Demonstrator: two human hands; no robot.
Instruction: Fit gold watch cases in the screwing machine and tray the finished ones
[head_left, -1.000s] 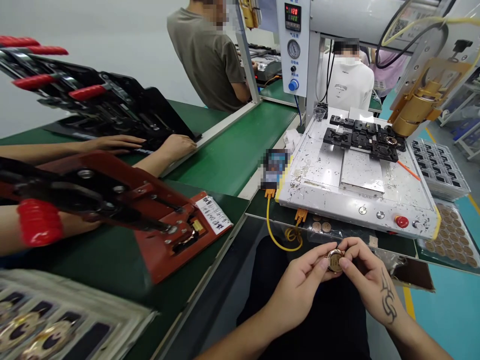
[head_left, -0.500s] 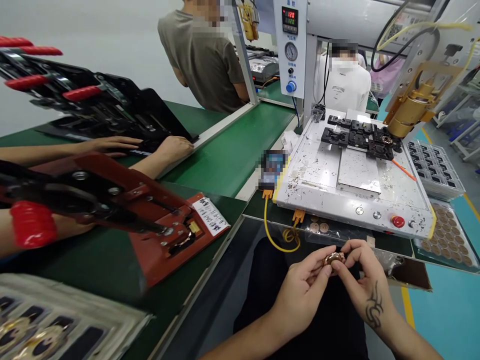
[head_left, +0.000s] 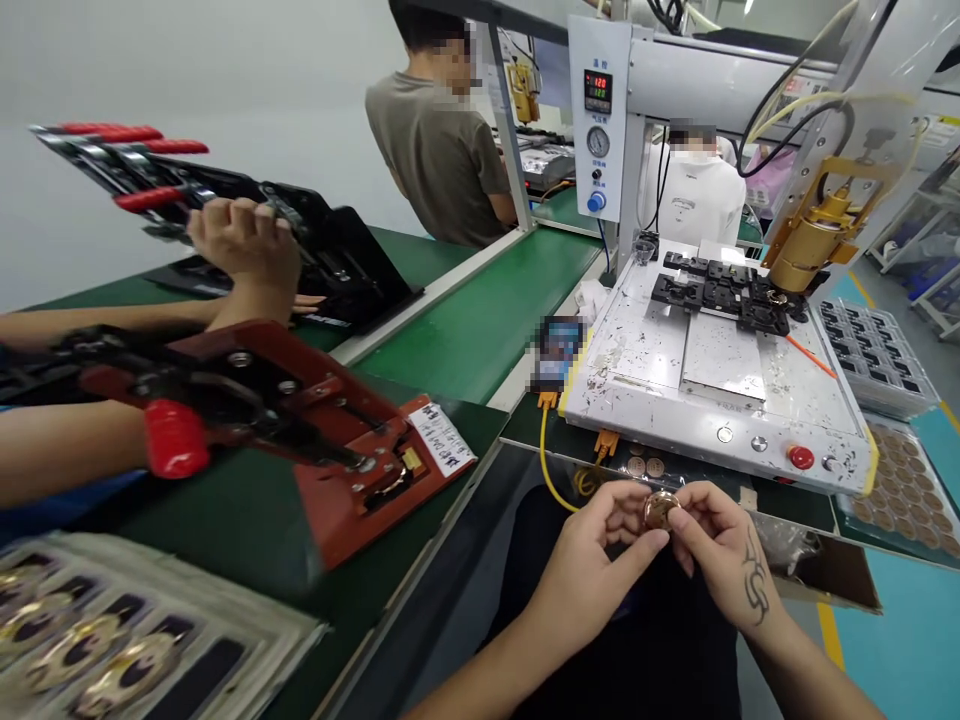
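Between my fingertips, above my lap, is a small round rose-gold metal piece [head_left: 661, 510] with a shiny rim. My left hand [head_left: 600, 560] grips its left side, fingers curled and thumb below it. On the other side my right hand [head_left: 716, 550] pinches the piece between thumb and fingers. Its flat side is turned partly up towards me; fine detail on it is too small to make out. Just beyond my hands, several round brown discs [head_left: 645, 467] lie on a plastic sheet by the bench edge.
A white press machine [head_left: 622, 400] bears black fixtures [head_left: 720, 290] under a brass-coloured head [head_left: 814, 235]. Trays of parts [head_left: 874, 355] stand to the right. On the left are a red clamp jig [head_left: 337, 480], black toggle clamps [head_left: 322, 240], a co-worker's hand [head_left: 244, 245] and a parts tray [head_left: 292, 640].
The piece has been tilted in my fingers, showing more of its flat side. A co-worker's hand has risen to a red clamp handle. My view has shifted slightly left and up.
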